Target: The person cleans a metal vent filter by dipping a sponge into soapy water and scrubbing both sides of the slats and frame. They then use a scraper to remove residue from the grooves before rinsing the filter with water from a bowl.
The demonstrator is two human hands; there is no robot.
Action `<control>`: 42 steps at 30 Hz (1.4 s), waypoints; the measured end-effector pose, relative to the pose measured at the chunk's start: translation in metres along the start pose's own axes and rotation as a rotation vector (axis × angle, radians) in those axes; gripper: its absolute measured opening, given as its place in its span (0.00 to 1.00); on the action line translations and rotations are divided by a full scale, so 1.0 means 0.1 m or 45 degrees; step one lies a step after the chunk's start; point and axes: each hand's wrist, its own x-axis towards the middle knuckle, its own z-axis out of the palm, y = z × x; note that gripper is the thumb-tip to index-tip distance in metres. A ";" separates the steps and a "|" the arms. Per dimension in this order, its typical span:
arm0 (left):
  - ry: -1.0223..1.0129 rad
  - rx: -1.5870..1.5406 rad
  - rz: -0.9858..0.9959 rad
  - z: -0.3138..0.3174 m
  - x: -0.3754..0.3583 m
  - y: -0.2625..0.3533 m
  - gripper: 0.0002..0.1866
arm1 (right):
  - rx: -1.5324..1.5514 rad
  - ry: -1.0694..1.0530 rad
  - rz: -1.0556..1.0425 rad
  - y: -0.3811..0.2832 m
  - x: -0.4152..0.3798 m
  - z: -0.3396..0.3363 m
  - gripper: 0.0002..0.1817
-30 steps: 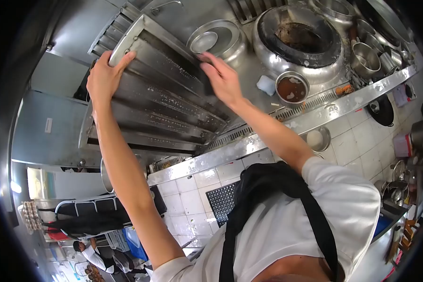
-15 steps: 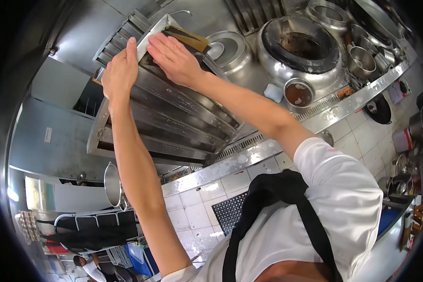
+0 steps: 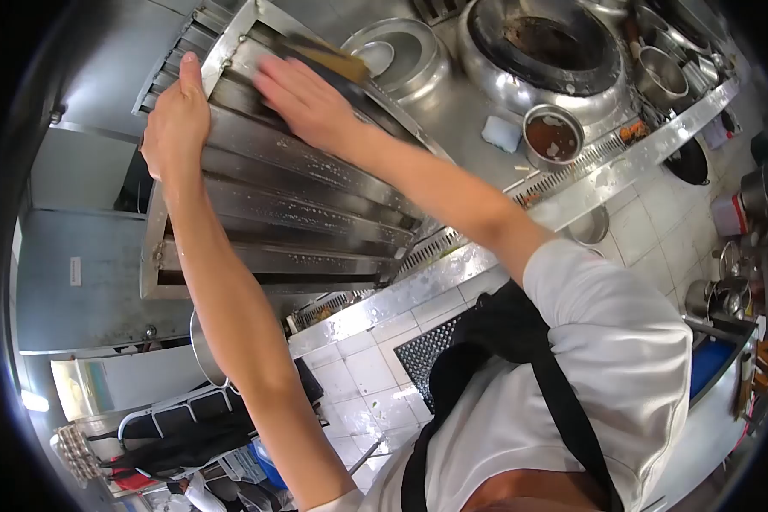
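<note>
Currently, one slatted metal panel (image 3: 307, 175), wet and tilted over the steel tabletop (image 3: 461, 132) and its drain channel (image 3: 427, 249); one left hand (image 3: 177, 128), fingers closed about the frame's upper edge; one right hand (image 3: 316, 111), fingers extended and together over the upper slats, blurred — whether they grip anything, cannot tell. Nearby: one white pad (image 3: 502, 134) beside a pot of brown liquid (image 3: 553, 138). Handling note, by judgement: wet metal may slip, so a firm left hold, the lower edge well seated, and even right-hand strokes along the slats — clear of frame corners — suit best.
</note>
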 end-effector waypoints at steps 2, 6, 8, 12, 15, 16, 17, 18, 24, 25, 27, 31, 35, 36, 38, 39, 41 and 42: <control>0.009 0.014 -0.030 0.07 0.09 -0.09 0.42 | 0.011 -0.320 0.222 0.08 -0.74 -0.17 0.22; -0.024 0.062 -0.106 0.19 0.34 -0.21 0.43 | 0.391 -0.377 0.383 0.31 -0.93 -0.13 0.15; -0.047 0.023 -0.108 0.21 0.33 -0.21 0.44 | 0.500 -0.244 0.257 0.31 -0.50 0.09 0.18; -0.119 0.007 -0.096 0.36 0.71 -0.59 0.45 | 0.459 -0.042 0.173 0.30 -0.04 0.51 0.23; -0.163 -0.105 0.053 0.50 0.78 -0.66 0.51 | 0.136 -0.313 0.109 0.52 -0.89 0.32 0.30; -0.131 0.018 0.011 0.55 0.87 -0.76 0.55 | 0.065 -0.471 0.141 0.55 -1.50 0.10 0.34; -0.102 0.151 -0.029 0.62 0.99 -0.89 0.59 | 0.032 -0.658 0.219 0.58 -2.13 -0.18 0.34; -0.119 0.157 -0.006 0.67 1.06 -1.00 0.59 | 0.011 -0.833 0.277 0.63 -2.65 -0.44 0.33; -0.103 0.077 -0.145 0.80 1.23 -1.37 0.68 | 0.026 -0.926 1.105 0.42 -3.20 -1.17 0.43; -0.113 0.067 -0.153 0.78 1.23 -1.35 0.68 | 0.019 -0.941 1.101 0.41 -3.20 -1.17 0.43; -0.184 0.064 -0.200 0.76 1.20 -1.32 0.64 | -0.031 -0.896 1.159 0.26 -3.02 -1.05 0.45; -0.142 0.337 -0.011 0.78 1.32 -1.61 0.52 | 0.201 -0.897 1.304 0.64 -3.32 -0.63 0.46; -0.199 0.338 -0.210 0.69 1.18 -1.60 0.58 | 0.175 -0.955 1.127 0.68 -3.36 -0.60 0.45; -0.196 0.331 -0.190 0.69 1.15 -1.57 0.58 | 0.171 -0.822 1.236 0.62 -3.27 -0.51 0.43; -0.179 0.300 -0.194 0.67 1.07 -1.56 0.59 | 0.160 -0.675 1.259 0.57 -3.15 -0.37 0.42; -0.167 0.287 -0.200 0.65 1.04 -1.55 0.60 | 0.158 -0.658 1.278 0.59 -3.17 -0.29 0.42; -0.173 0.323 -0.219 0.64 1.04 -1.48 0.59 | 0.043 -0.692 1.016 0.64 -3.22 -0.16 0.42; -0.170 0.304 -0.220 0.64 0.99 -1.39 0.59 | 0.047 -0.684 1.032 0.68 -3.28 -0.18 0.42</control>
